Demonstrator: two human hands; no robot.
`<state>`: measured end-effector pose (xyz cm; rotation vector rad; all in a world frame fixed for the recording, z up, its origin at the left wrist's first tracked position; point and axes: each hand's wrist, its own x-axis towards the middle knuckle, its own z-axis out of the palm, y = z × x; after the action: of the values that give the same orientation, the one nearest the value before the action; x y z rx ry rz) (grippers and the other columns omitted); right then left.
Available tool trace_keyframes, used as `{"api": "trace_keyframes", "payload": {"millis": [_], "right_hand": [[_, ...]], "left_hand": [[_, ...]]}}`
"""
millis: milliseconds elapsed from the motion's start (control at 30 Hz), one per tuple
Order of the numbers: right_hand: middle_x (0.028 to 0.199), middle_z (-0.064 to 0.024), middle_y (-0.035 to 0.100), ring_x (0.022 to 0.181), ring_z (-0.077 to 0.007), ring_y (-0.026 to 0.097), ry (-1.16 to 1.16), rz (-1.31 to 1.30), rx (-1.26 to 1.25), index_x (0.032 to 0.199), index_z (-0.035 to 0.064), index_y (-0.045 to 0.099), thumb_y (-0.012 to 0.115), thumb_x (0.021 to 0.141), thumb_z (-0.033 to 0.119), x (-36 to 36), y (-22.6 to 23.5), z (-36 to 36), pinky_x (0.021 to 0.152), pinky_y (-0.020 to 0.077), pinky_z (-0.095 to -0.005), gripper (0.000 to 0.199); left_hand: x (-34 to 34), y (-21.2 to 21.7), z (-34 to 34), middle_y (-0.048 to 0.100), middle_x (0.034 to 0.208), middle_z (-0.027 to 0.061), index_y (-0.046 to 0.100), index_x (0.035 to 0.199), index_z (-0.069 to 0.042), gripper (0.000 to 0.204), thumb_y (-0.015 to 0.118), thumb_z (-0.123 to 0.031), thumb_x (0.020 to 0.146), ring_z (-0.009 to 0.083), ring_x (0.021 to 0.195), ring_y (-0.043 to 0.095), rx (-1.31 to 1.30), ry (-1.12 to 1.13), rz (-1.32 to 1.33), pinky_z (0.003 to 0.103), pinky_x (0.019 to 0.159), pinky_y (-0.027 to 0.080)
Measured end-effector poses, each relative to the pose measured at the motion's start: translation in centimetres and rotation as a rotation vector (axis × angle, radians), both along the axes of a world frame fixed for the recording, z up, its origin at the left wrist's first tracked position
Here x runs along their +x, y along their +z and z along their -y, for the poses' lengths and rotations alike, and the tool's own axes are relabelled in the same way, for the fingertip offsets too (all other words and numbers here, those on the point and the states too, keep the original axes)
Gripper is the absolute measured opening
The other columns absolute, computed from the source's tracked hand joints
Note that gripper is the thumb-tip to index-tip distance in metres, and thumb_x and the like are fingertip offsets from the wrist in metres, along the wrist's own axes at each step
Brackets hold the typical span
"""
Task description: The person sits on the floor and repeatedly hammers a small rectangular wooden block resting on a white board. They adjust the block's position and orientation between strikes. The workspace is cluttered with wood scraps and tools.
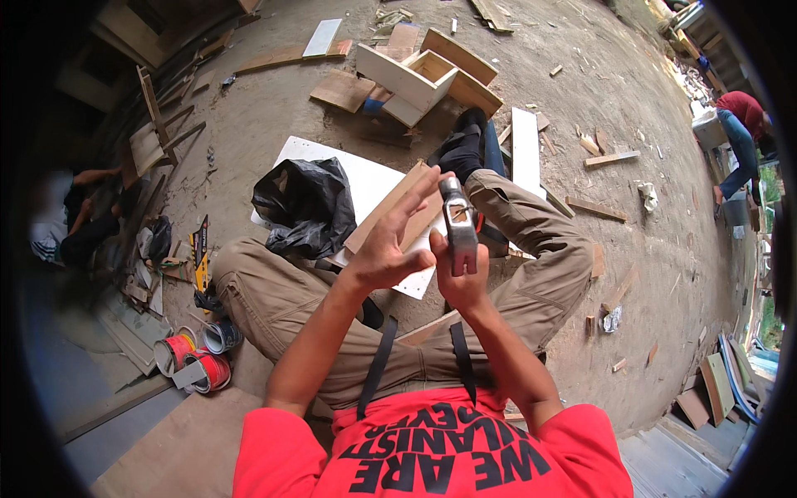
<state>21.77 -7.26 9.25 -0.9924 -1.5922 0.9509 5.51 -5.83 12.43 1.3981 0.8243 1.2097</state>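
I sit cross-legged on a dirt floor in khaki trousers. My right hand grips a hammer by its handle, the metal head raised up in front of me. My left hand is open beside it, fingers spread and stretched toward the hammer head, touching or almost touching it. Under the hands lie a thin brown board and a white panel resting over my legs and the ground. A crumpled black plastic bag sits on the white panel, just left of my left hand.
An unfinished wooden box and loose boards lie ahead. Wood offcuts scatter to the right. Tape rolls sit by my left knee. A person sits at the far left; another person in red bends at the far right.
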Motion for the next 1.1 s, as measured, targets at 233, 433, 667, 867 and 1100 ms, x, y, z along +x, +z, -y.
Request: {"api": "trace_keyframes", "payload": {"millis": [233,433,667,867,1100], "right_hand": [[0.06,0.0014,0.045,0.053,-0.0054,0.039,0.073,-0.009,0.154,0.071,0.0075,0.043,0.053,0.105,0.013,0.5,7.3,-4.1,0.047,0.0296,-0.0246,0.036],[0.058,-0.0089,0.042,0.054,-0.0241,0.041,-0.09,-0.007,0.092,0.067,0.0041,0.05,0.061,0.098,0.013,-0.8,-5.1,-3.4,0.055,0.0347,-0.0394,0.034],[0.062,-0.0053,0.049,0.056,-0.0179,0.046,-0.114,0.018,-0.054,0.084,0.0027,0.055,0.062,0.099,0.013,2.2,-4.9,-4.5,0.055,0.0394,-0.036,0.02],[0.067,-0.0047,0.053,0.06,-0.0137,0.049,-0.23,0.153,-0.14,0.107,0.0014,0.06,0.06,0.103,0.024,4.8,-7.4,-4.2,0.057,0.0431,-0.0323,0.023],[0.08,-0.0229,0.065,0.073,-0.0422,0.066,-0.192,0.246,-0.206,0.114,-0.0011,0.056,0.056,0.104,0.026,5.3,-5.4,-5.6,0.064,0.0494,-0.0436,0.029]], "left_hand": [[-5.1,-2.7,-1.9,0.067,0.122,0.011,0.063,0.125,0.001,0.039,0.056,-0.032,0.104,0.0158,0.114,0.061,-0.144,0.554,-0.078,0.032,0.098,0.047],[-4.1,-6.6,-1.9,0.066,0.119,0.0149,0.065,0.121,0.0,0.041,0.07,-0.03,0.093,0.0241,0.112,0.063,-0.149,0.581,-0.642,0.036,0.095,0.05],[0.7,-10.4,-1.2,0.033,0.154,0.0225,0.029,0.154,-0.003,0.113,0.081,-0.06,0.071,0.0375,0.142,0.032,-0.13,0.465,-1.215,0.061,0.114,0.023],[0.7,-12.4,-1.9,0.041,0.149,0.0227,0.031,0.153,0.001,0.117,0.085,-0.054,0.065,0.036,0.138,0.039,-0.106,0.365,-1.351,0.054,0.11,0.034],[-1.4,-8.4,-1.6,0.047,0.143,0.0272,0.05,0.14,0.009,0.1,0.083,-0.053,0.068,0.0392,0.136,0.043,-0.38,0.208,-1.077,0.047,0.108,0.042]]}}
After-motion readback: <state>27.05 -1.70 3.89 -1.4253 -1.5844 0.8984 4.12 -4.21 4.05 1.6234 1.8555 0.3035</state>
